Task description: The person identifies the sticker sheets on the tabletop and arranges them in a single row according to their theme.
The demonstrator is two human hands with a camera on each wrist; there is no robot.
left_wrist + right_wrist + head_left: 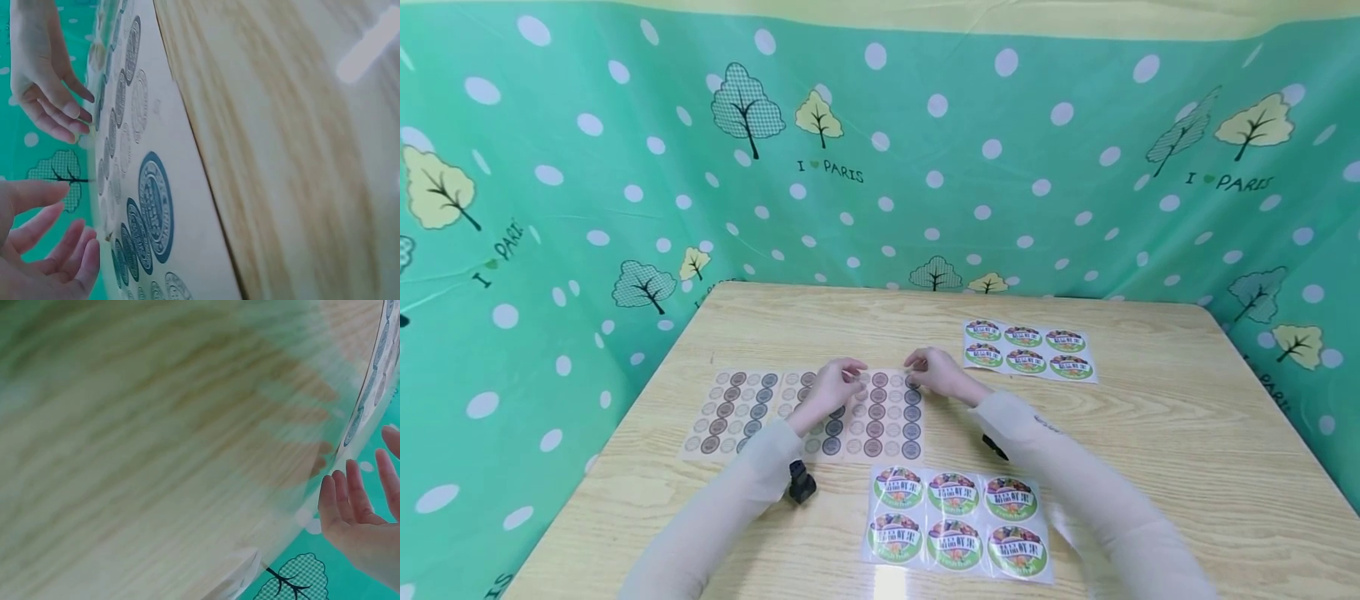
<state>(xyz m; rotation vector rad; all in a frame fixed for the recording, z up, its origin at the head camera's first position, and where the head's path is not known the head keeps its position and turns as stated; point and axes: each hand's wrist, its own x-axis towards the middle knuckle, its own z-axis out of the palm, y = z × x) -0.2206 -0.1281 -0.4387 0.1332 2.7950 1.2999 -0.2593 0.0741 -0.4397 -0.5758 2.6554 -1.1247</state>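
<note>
Pale sheets of small round stickers (856, 450), in grey and brown columns, lie side by side on the wooden table. Over their far part is my left hand (831, 390), its fingers loosely bent with nothing seen between them. My right hand (936, 372) is at the far right corner of the sheets, fingers relaxed and slightly curved. In the left wrist view, both the left hand (47, 250) and the right hand (44, 75) appear apart from the sheet's printed face. The right wrist view shows the right hand (362, 531) with spread fingers, near the sheet's edge.
A sheet of oval fruit stickers (992, 482) lies near the front, under the right forearm's left side. Another fruit sticker sheet (1030, 328) is at the back right. A green patterned curtain (880, 167) stands behind the wooden table (1150, 400).
</note>
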